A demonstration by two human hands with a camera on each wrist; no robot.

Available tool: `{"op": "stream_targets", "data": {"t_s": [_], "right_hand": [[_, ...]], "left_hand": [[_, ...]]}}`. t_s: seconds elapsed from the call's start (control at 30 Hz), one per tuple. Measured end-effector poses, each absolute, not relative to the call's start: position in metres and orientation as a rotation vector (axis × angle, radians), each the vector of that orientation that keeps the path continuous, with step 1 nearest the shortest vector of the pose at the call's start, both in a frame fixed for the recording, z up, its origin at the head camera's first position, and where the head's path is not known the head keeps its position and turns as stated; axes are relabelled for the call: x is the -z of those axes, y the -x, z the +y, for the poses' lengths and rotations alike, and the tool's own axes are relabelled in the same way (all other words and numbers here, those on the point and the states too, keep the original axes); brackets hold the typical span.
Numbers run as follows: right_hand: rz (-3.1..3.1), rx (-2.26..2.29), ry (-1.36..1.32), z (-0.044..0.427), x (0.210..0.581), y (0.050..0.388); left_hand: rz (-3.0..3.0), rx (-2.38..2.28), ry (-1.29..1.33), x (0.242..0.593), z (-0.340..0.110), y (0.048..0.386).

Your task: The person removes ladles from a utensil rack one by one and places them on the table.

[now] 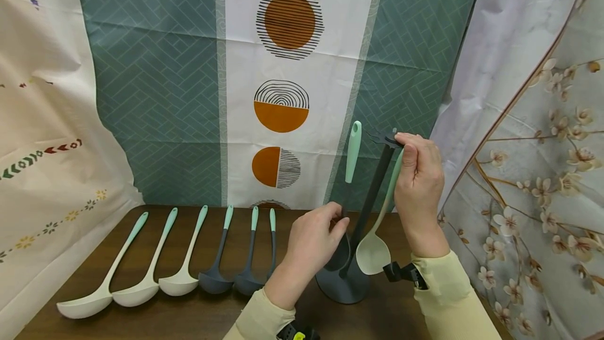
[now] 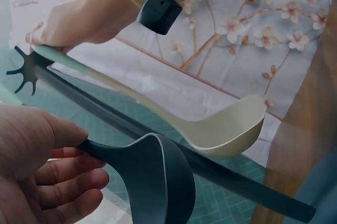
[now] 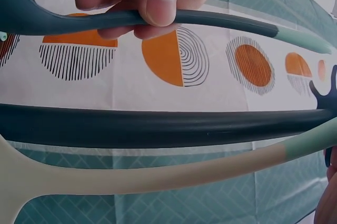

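Note:
In the head view my left hand pinches a dark ladle by its stem just above the bowl, mint handle upward. The left wrist view shows its dark bowl beyond the thumb. Beside it rises a dark utensil stand with a round base and a hooked top. At that top my right hand holds the mint handle end of a cream ladle, whose bowl hangs low, right of the pole. Fingers hide the handle's tip, so I cannot tell whether it sits on a hook.
Left of the stand, cream ladles and dark ladles lie in a row on the brown table, handles toward the back. A patterned cloth hangs behind; a flowered curtain hangs at the right.

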State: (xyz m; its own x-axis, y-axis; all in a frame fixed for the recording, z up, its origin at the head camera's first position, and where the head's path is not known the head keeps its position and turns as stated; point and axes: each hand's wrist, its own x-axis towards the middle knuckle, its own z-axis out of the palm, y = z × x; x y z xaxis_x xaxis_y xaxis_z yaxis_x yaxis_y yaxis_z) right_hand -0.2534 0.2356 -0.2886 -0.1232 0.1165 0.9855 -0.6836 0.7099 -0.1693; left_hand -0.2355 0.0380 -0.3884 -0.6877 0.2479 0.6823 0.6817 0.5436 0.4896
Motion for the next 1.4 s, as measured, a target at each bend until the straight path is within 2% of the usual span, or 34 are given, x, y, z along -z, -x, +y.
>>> {"op": "stream_targets", "data": {"t_s": [0.73, 1.4], "right_hand": [[-1.506, -0.639, -0.400, 0.235, 0.291, 0.244], [-1.515, -0.621, -0.399, 0.233, 0.288, 0.252]], "left_hand": [[-2.257, 1.003, 0.664, 0.390, 0.020, 0.241], [-2.404, 0.962, 0.599, 0.413, 0.000, 0.255]]}}
